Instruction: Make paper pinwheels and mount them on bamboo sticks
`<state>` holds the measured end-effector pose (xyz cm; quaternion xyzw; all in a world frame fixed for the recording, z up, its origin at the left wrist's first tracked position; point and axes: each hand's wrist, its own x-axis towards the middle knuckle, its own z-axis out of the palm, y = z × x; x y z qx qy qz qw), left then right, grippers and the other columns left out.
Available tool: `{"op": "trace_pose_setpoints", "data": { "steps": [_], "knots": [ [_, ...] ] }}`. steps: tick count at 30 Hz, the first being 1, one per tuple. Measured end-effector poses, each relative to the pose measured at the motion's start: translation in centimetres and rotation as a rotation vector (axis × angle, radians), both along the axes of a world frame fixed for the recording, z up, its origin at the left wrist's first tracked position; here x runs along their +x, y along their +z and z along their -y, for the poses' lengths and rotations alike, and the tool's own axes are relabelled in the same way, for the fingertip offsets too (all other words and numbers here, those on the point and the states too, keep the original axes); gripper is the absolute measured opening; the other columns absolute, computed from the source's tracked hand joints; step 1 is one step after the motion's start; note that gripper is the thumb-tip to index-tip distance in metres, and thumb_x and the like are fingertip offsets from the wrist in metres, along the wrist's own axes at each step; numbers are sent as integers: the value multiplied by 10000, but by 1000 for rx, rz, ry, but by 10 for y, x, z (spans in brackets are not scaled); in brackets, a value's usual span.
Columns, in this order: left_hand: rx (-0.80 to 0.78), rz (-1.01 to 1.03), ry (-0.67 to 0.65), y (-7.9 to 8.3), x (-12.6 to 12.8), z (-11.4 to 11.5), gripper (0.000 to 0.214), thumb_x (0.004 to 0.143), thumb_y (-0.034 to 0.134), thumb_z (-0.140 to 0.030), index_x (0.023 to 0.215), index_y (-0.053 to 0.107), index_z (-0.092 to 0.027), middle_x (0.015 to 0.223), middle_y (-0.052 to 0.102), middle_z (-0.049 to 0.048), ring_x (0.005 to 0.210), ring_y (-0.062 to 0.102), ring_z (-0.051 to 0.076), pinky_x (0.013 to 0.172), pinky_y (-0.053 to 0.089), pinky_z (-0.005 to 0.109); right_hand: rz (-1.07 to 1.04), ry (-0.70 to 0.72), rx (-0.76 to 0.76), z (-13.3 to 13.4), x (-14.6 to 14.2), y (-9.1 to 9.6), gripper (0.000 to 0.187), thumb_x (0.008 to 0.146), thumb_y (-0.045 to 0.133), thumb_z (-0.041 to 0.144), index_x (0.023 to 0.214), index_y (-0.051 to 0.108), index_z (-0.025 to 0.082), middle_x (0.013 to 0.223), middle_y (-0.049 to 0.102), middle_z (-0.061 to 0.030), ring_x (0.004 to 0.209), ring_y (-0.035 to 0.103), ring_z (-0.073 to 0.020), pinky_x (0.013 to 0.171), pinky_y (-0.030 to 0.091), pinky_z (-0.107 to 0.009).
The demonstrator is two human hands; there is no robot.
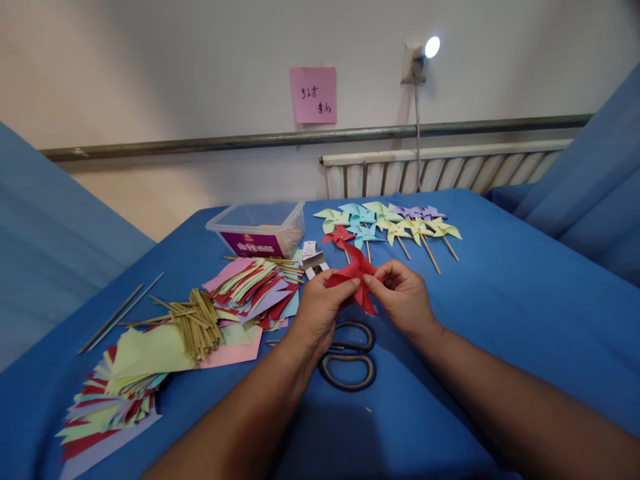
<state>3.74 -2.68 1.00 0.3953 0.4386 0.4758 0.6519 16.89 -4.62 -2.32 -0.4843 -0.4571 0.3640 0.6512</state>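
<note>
A red paper pinwheel [359, 265] is held up between both hands over the table's middle. My left hand [323, 300] pinches its left side, with the thumb near the centre. On the opposite side my right hand [403, 293] grips the paper, its thumb also close to the middle. Whether a stick or pin is behind the paper is hidden. Below the hands lie black-handled scissors [373, 370], their blades partly covered by my left wrist. Just beyond my left hand sits a small open box [315, 261] with dark contents.
Finished pinwheels [397, 230] on sticks lie at the back right. A clear plastic tub [255, 230] stands back left. Stacked coloured paper [255, 290], a pile of short sticks [200, 327] and fanned paper [113, 407] cover the left of the blue-covered table [525, 320].
</note>
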Motion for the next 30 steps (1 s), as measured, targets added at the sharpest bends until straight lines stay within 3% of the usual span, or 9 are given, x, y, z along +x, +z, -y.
{"op": "trace_pose_setpoints", "data": {
  "steps": [27,30],
  "knots": [
    [8,41,21,-5,-1,-1,336,545,855,-215,812,671,-127,745,703,43,643,630,141,670,497,271,-15,31,-6,2,-4,1,293,734,762,404,673,542,222,553,531,54,491,456,-102,457,362,-240],
    [2,16,51,-3,-2,-2,362,532,861,-213,828,668,-136,747,711,43,638,639,151,662,502,278,-112,38,-7,0,-4,2,296,694,796,388,801,577,222,594,587,54,524,522,-109,503,430,-241]
  ]
}}
